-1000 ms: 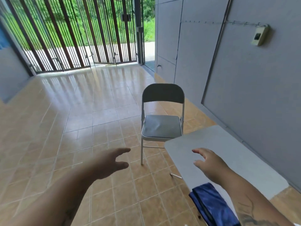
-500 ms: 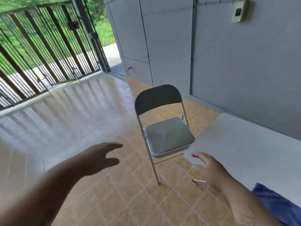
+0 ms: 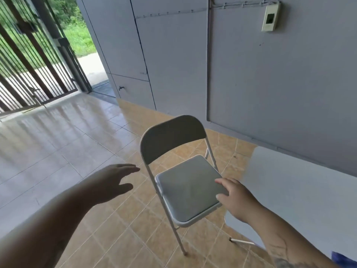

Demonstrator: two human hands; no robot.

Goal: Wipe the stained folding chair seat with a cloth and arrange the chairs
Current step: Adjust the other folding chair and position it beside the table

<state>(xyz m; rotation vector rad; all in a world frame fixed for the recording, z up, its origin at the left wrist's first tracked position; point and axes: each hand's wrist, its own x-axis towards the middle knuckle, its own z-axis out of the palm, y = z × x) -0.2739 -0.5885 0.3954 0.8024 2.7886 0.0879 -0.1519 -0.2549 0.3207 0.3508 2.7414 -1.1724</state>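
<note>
Head view, one frame. A grey metal folding chair with a padded seat and a dark curved backrest [image 3: 181,171] stands unfolded on the tan tiled floor [image 3: 123,225], beside the near left corner of a white flat-topped counter [image 3: 301,192]. The chair is turned at an angle — backrest toward the left, seat front toward the counter. Its pale tube legs rest on the tiles; one front foot shows near the bottom centre of the frame.

Right hand [image 3: 237,200]: reached across the counter's left edge, fingertips [image 3: 220,181] lying on the right-hand edge of the seat pad. Grip not closed — the fingers are curled loosely over the rim and grasp nothing that can be made out. Whether the thumb is under the seat edge cannot be told.

Left hand [image 3: 114,180]: held in the air to the left of the backrest, apart from it, palm down, fingers stretched out together toward the chair frame. Grip released, nothing in it.

Seat surface reads as even grey with a soft sheen; no stain can be picked out at this sharpness.

A scrap of blue cloth [image 3: 343,260] shows at the bottom right corner of the frame, on the counter's near end, mostly cut off. One thin pale counter leg [image 3: 241,241] juts out beneath the counter, just above the tiles.

Behind: grey panelled wall [image 3: 270,84] with a small beige box [image 3: 270,17] mounted high up; a dark barred gate [image 3: 29,74] at far left.
</note>
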